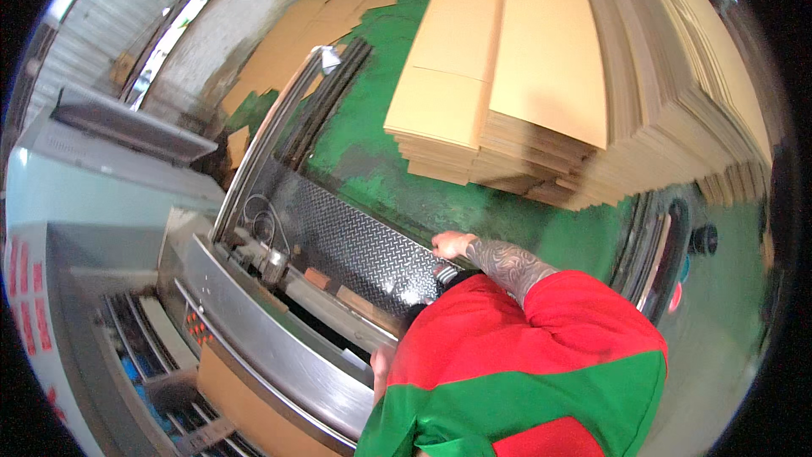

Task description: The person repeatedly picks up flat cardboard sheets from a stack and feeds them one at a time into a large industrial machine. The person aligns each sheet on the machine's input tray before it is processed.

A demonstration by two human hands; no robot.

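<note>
My right hand (453, 244) hangs in the air over the edge of a diamond-plate metal step (355, 241), with its arm bare below a red sleeve. Its fingers look loosely curled, and nothing shows in them. At the rim of a long stainless steel machine bed (279, 355) is my left hand (382, 366). Only part of that hand is visible, and what its fingers do is hidden. Beside it runs a dark slot with small brown cardboard pieces (355, 300) along its far side. My red and green clothing covers the lower middle of the view.
Tall stacks of flat cardboard sheets (550, 42) stand on the green floor (355, 135) ahead and to the right. Loose cardboard (313, 25) lies by the far wall. A pale machine cabinet (93, 178) and rollers (135, 347) are at left. Metal rails (326, 106) run beyond the step.
</note>
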